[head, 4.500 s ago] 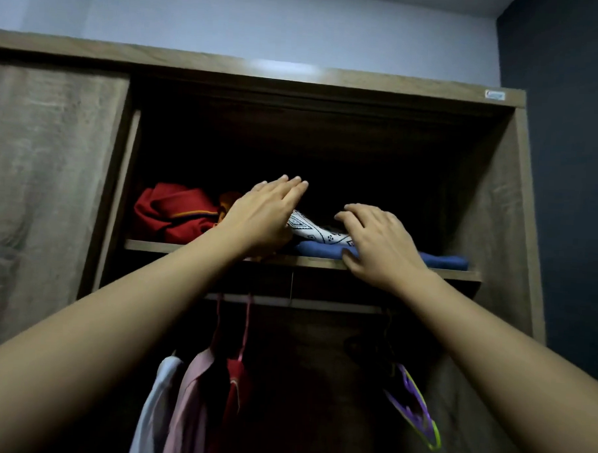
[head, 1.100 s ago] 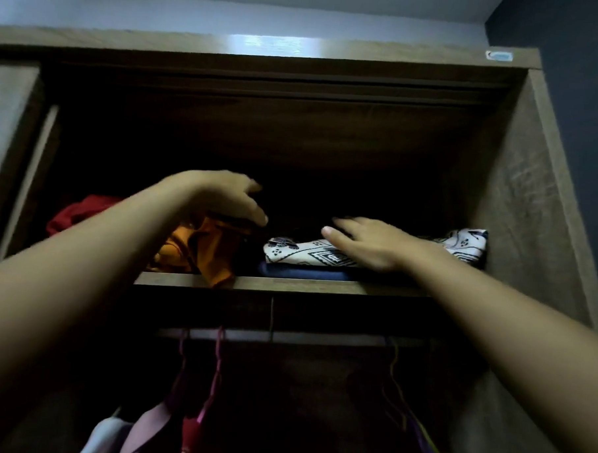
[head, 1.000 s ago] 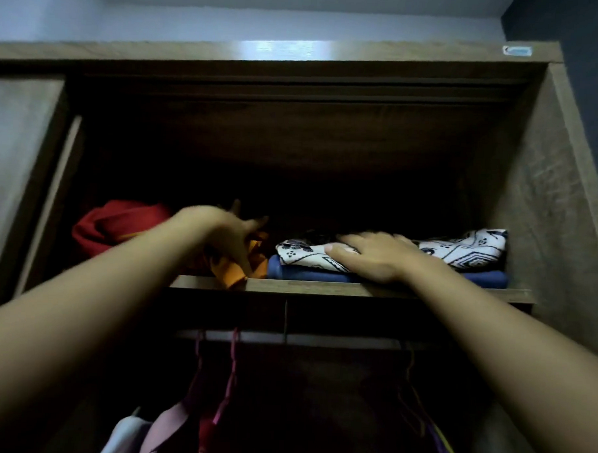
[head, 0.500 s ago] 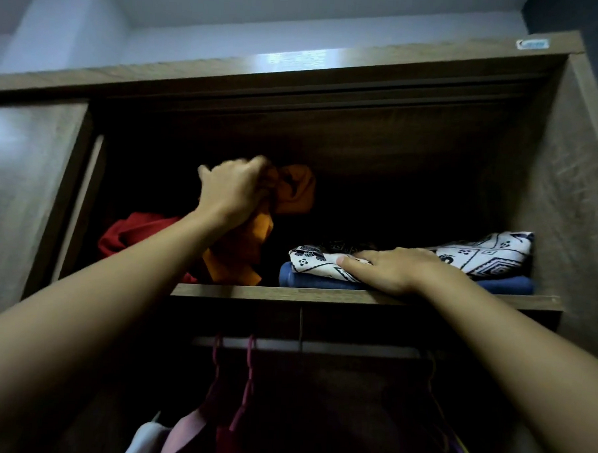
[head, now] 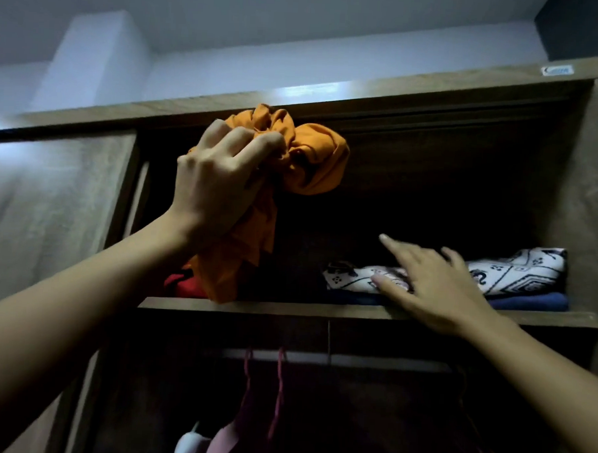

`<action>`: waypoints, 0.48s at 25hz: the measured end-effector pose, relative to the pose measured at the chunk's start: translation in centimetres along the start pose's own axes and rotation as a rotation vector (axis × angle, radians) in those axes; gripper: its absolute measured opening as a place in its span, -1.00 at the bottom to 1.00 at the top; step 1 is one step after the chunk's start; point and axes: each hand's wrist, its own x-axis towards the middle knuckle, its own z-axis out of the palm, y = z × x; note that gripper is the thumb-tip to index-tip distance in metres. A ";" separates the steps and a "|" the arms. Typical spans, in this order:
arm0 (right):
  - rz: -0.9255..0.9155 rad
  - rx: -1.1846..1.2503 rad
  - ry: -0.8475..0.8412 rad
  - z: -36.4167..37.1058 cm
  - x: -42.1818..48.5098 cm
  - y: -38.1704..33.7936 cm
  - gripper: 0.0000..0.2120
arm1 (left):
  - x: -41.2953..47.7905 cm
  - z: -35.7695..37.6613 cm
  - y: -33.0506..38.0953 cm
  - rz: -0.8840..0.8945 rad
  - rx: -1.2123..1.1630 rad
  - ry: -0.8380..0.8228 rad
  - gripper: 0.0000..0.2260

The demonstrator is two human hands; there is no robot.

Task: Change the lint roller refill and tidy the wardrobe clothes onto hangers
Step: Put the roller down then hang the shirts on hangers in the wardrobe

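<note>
Orange garment was clenched in my left hand above the wardrobe shelf; my right hand, fingers spread, touched patterned cloth on it.

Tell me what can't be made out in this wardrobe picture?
All in the head view.
Red garment: mostly hidden behind the orange cloth that the left hand grips.
Blue garment: partly covered by the patterned cloth and the right hand.
Hanging clothes: cut off by the bottom edge, in shadow.
Sticker: too small to read.
Back of the shelf: lost in darkness.
</note>
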 end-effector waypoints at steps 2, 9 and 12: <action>0.012 0.241 0.154 -0.8 -2.0 -2.0 -0.24 | -0.4 -2.3 0.0 -0.027 -0.081 0.005 -0.78; -0.162 0.771 0.115 -5.8 -7.7 -12.6 -0.10 | -8.5 -11.9 3.5 -0.232 -0.607 -0.167 -0.70; -0.039 0.883 -0.137 -4.7 -11.1 -15.6 -0.14 | -13.9 -15.3 6.1 -0.473 -0.856 -0.387 -0.64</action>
